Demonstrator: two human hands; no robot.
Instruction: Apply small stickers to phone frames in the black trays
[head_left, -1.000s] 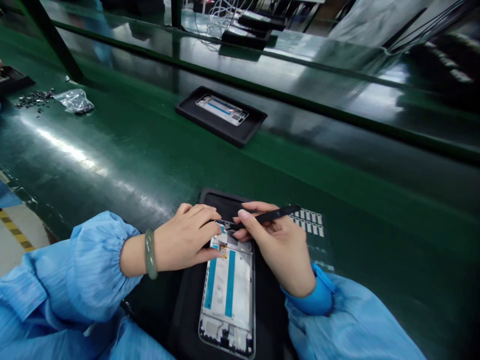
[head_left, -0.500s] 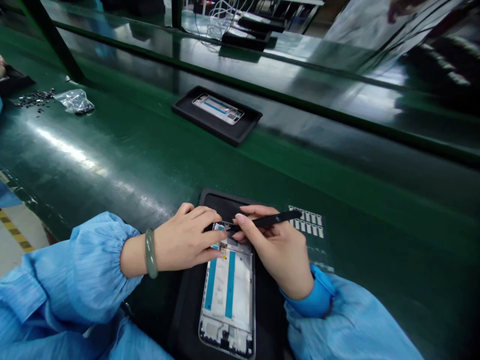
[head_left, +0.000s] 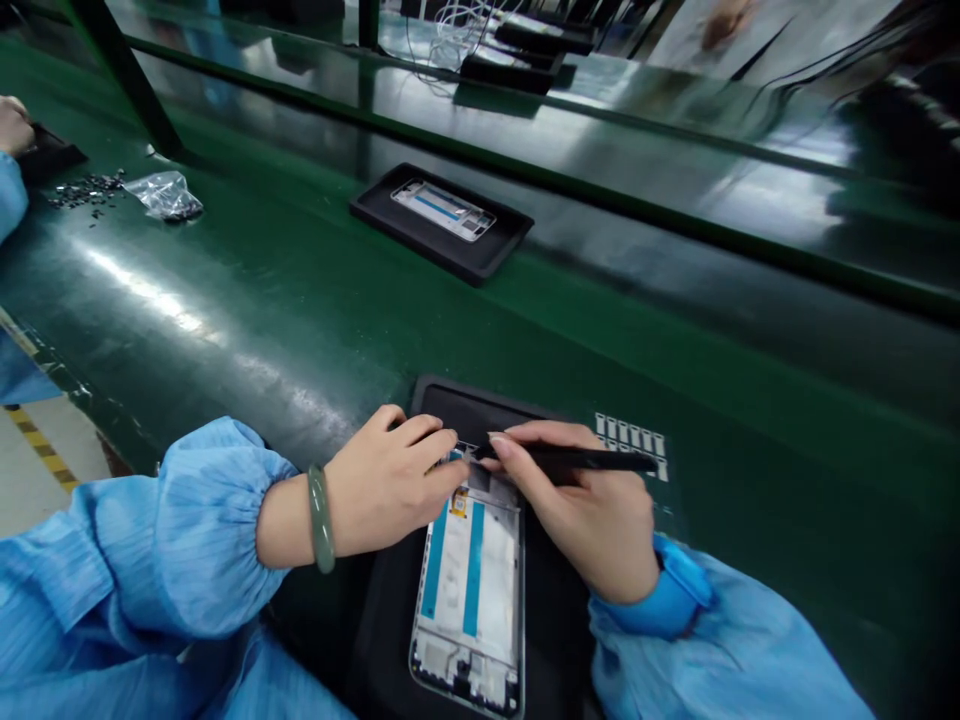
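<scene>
A silver phone frame [head_left: 452, 570] with two blue adhesive strips lies lengthwise on a black tray [head_left: 487, 402] in front of me. My left hand [head_left: 397, 480], a green bangle at its wrist, is bent over the frame's upper left edge, fingertips pressed on it. Black tweezers [head_left: 600, 459] are pinched in my right hand [head_left: 581, 505], which wears a blue wristband. Their tip points left at the top end of the frame, close to my left fingertips. What the tip touches there is too small to tell. A small orange flex piece [head_left: 459, 504] shows just below.
Beside my right hand lies a sheet of small white parts [head_left: 630, 434]. Farther off, a second black tray [head_left: 420, 240] holds another phone frame [head_left: 442, 207]. A plastic bag [head_left: 163, 194] and loose dark pieces [head_left: 86, 190] lie left, near a co-worker's hand [head_left: 13, 126].
The tweezers have swung from slanting up to the right to nearly level, as my right hand turned slightly. My left hand stays at the frame's top. The whole view has shifted slightly.
</scene>
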